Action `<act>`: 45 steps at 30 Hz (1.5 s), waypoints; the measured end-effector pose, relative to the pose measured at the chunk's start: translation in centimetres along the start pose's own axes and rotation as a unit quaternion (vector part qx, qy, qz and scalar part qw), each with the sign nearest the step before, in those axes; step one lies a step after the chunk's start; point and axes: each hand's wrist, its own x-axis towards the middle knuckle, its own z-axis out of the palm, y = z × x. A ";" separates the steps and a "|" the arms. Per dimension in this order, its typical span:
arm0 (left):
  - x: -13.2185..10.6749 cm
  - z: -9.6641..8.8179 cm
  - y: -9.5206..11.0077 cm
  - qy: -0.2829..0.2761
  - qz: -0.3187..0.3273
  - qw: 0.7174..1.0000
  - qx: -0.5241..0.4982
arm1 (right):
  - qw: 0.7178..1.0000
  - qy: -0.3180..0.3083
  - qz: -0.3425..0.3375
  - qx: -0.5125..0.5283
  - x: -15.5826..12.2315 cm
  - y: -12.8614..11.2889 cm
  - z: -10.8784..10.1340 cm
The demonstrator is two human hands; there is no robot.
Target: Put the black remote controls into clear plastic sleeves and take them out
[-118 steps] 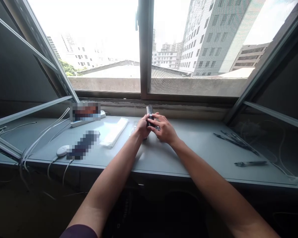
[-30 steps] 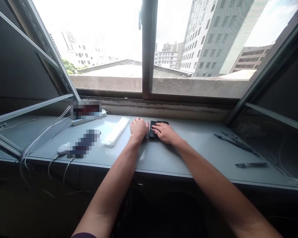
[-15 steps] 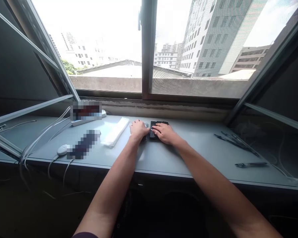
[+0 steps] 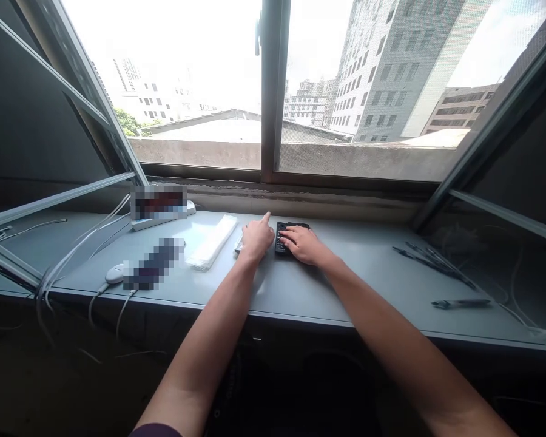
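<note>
My right hand [image 4: 303, 244] lies with its fingers spread over a small black keyboard [image 4: 281, 244] with pale key markings, covering much of its right part. Just left of it is my left hand [image 4: 256, 239], index finger stretched towards the window and the other fingers curled. A flat greyish thing [image 4: 239, 244] shows at the left edge of this hand; most of it is hidden beneath the palm, and I cannot make out what it is.
To the left lie a long clear plastic packet [image 4: 213, 243], a white round-ended device [image 4: 114, 274] with a cable, and two blurred-out items. Black pens [image 4: 430, 262] and another pen [image 4: 460, 303] are at the right. Metal frames slant at both sides before the window.
My left hand has turned and its index finger now points out while the others curl. The grey thing shows at its left side instead of its right. My right hand stays on the keyboard.
</note>
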 end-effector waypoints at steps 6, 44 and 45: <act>0.0 -0.2 -0.2 -0.009 0.002 1.000 0.023 | 1.000 0.001 -0.003 -0.003 0.0 0.1 0.1; 0.7 -0.6 3.0 -0.037 -0.032 0.473 -0.879 | 0.835 0.055 -0.003 0.548 -0.4 -3.3 -2.3; 0.7 -0.6 3.0 -0.034 -0.036 0.468 -0.883 | 0.828 0.043 0.001 0.559 -0.5 -3.4 -2.4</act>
